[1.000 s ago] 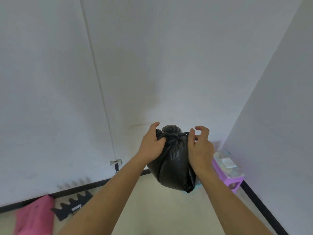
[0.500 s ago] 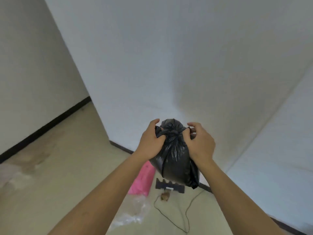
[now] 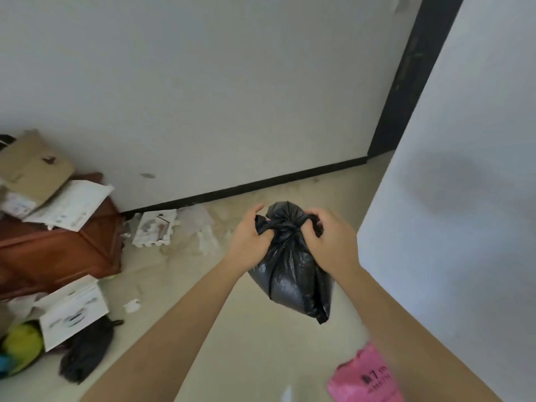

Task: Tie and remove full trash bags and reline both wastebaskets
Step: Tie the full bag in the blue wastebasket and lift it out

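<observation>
A small full black trash bag point(image 3: 293, 274) hangs in the air in front of me, its neck bunched into a knot at the top. My left hand point(image 3: 251, 237) grips the left tail of the knot. My right hand point(image 3: 330, 242) pinches the right tail, fingers curled over it. Both hands sit close together at the bag's neck. No wastebasket is in view.
A brown wooden box point(image 3: 55, 250) heaped with cardboard and papers stands at the left. Loose papers point(image 3: 156, 229) and scraps lie along the black baseboard. A dark bag point(image 3: 85, 348) lies at lower left, a pink plastic bag point(image 3: 367, 378) at lower right. A white wall point(image 3: 452, 198) rises close on the right.
My view has swung left across the room, from a corner with a purple stool to the cluttered box. Both hands have kept hold of the bag's knot throughout.
</observation>
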`<state>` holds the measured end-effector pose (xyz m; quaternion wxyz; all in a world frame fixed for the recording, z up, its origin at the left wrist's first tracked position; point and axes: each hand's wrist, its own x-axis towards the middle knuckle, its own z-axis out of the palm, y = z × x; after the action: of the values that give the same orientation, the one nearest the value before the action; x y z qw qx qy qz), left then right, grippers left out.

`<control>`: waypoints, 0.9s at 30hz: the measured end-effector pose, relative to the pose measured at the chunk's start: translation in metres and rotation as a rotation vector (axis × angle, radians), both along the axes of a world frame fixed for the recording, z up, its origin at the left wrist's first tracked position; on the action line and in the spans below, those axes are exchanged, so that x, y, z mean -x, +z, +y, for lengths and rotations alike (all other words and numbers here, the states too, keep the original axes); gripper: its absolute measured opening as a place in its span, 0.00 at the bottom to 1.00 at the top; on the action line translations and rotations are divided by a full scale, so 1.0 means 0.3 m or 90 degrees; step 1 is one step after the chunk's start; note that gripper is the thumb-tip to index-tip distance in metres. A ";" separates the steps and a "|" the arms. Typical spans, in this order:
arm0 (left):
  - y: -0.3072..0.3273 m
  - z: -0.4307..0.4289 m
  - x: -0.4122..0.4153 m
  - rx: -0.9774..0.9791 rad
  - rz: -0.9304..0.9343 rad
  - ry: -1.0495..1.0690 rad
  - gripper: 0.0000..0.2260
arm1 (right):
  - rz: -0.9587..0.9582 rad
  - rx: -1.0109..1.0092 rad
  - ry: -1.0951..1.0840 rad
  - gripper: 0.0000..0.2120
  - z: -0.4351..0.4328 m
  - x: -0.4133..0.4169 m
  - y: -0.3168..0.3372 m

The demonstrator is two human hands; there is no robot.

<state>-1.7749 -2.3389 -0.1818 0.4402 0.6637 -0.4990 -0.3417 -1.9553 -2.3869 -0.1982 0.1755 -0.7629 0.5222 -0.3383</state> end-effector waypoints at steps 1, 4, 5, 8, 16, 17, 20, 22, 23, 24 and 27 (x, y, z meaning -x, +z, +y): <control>0.008 -0.065 -0.052 -0.001 -0.004 0.004 0.27 | -0.005 -0.001 0.010 0.10 -0.061 -0.051 0.003; 0.032 -0.290 -0.151 0.002 -0.021 -0.007 0.27 | -0.011 -0.010 0.001 0.11 -0.256 -0.136 0.018; 0.039 -0.374 -0.169 0.006 -0.026 -0.018 0.27 | -0.017 -0.008 -0.008 0.11 -0.330 -0.148 0.022; 0.030 -0.647 -0.193 0.030 -0.036 -0.053 0.25 | -0.040 -0.011 -0.037 0.10 -0.569 -0.159 0.014; -0.053 -1.558 -0.149 0.017 -0.089 -0.136 0.24 | -0.098 -0.026 -0.133 0.14 -1.409 -0.125 -0.106; -0.052 -1.667 -0.146 0.015 -0.101 -0.150 0.24 | -0.097 -0.025 -0.143 0.14 -1.513 -0.122 -0.103; -0.024 -1.966 -0.166 0.013 -0.127 -0.178 0.26 | -0.083 -0.025 -0.159 0.13 -1.796 -0.128 -0.065; -0.007 -2.157 -0.182 0.014 -0.120 -0.175 0.26 | -0.060 -0.028 -0.158 0.12 -1.978 -0.132 -0.039; -0.005 -2.260 -0.188 0.014 -0.110 -0.175 0.26 | -0.052 -0.029 -0.158 0.12 -2.074 -0.132 -0.032; -0.008 -2.368 -0.189 0.011 -0.100 -0.178 0.26 | -0.052 -0.028 -0.160 0.12 -2.175 -0.131 -0.032; -0.043 -2.718 -0.166 0.017 -0.072 -0.201 0.26 | -0.072 -0.020 -0.187 0.12 -2.495 -0.110 -0.059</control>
<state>-1.7250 -3.1543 -0.1946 0.3609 0.5895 -0.6255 -0.3619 -1.9225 -3.1354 -0.2160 0.1653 -0.6554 0.6227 -0.3941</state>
